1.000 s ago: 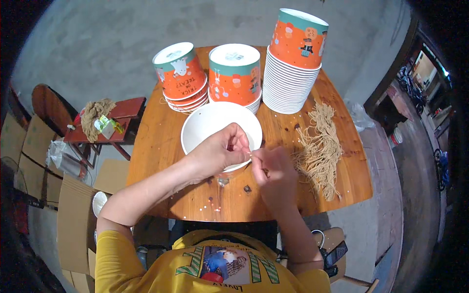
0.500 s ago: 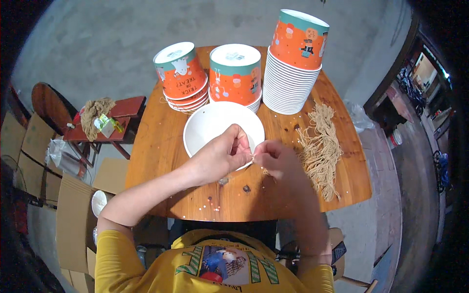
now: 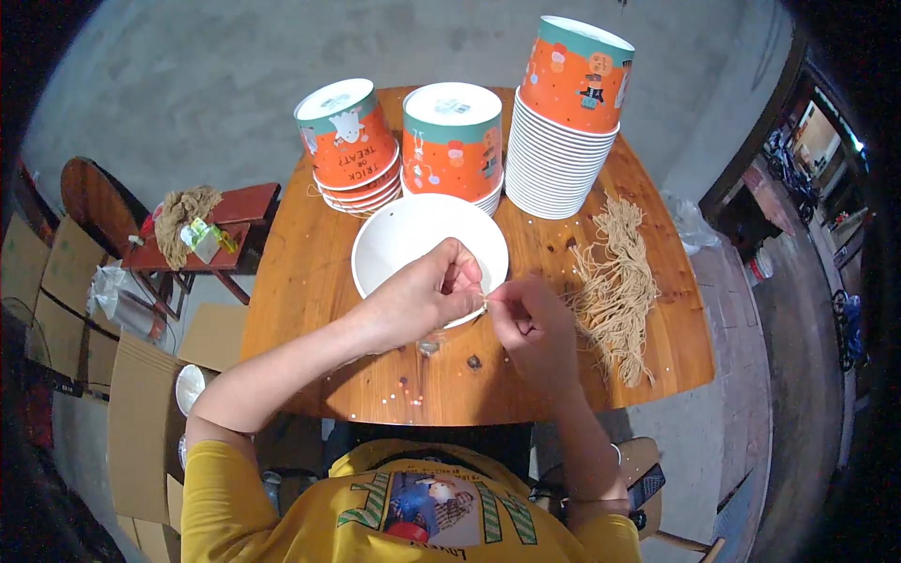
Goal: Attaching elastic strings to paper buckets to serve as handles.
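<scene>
A paper bucket (image 3: 399, 235) lies on the wooden table with its white inside facing up, and a small hole shows in its wall. At its near right rim my left hand (image 3: 436, 286) pinches a thin beige string (image 3: 485, 300). My right hand (image 3: 533, 319) grips the same string between thumb and fingers, very close to the left fingertips. Whether the string passes through the rim is hidden by the fingers. A loose bundle of beige strings (image 3: 617, 291) is spread on the table to the right.
Upturned orange buckets stand behind in a left stack (image 3: 349, 141), a middle stack (image 3: 452, 150) and a tall right stack (image 3: 563, 131). Small white and red bits (image 3: 404, 394) dot the table's near edge (image 3: 375, 408). At left, a red bench (image 3: 239, 220) carries more string (image 3: 178, 230).
My right hand has shifted slightly, its forearm swinging a little to the left, and its fingers now pinch the string more clearly. My left hand and the bucket stay nearly still.
</scene>
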A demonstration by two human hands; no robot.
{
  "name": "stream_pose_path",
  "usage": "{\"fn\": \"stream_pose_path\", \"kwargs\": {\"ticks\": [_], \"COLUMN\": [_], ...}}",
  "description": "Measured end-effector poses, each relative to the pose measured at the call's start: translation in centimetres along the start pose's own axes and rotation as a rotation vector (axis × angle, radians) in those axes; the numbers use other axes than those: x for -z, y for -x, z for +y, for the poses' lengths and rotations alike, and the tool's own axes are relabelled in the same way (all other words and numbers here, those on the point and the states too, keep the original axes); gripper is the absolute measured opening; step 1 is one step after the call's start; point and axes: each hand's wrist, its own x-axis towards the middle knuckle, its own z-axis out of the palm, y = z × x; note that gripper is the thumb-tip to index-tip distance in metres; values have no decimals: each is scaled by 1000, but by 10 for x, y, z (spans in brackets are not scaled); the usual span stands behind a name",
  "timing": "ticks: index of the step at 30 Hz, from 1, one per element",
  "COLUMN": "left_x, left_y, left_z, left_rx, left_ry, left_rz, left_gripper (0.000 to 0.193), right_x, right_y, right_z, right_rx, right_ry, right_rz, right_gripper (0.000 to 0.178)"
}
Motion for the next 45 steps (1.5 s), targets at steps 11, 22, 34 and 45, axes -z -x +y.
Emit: {"fn": "stream_pose_path", "kwargs": {"ticks": [11,22,34,45], "left_x": [3,6,3,1], "left_y": [8,13,12,13], "left_z": [12,-5,-2,-4], "left_rx": [72,-174,-183,-209], "left_ry": [-274,-537,-468,-518], "left_rz": [-8,160,131,150], "left_gripper": [15,10,8,8], "right_x": [-1,-4,0,4], "right_y": [1,3,8,-1], "right_z": [-2,-2,-1,-13], "right_rx": [-126,-112,-139,396], "right_ry": [-81,-87,-268,472], "right_rz": [-9,24,27,22], "right_gripper": [7,8,5,19]}}
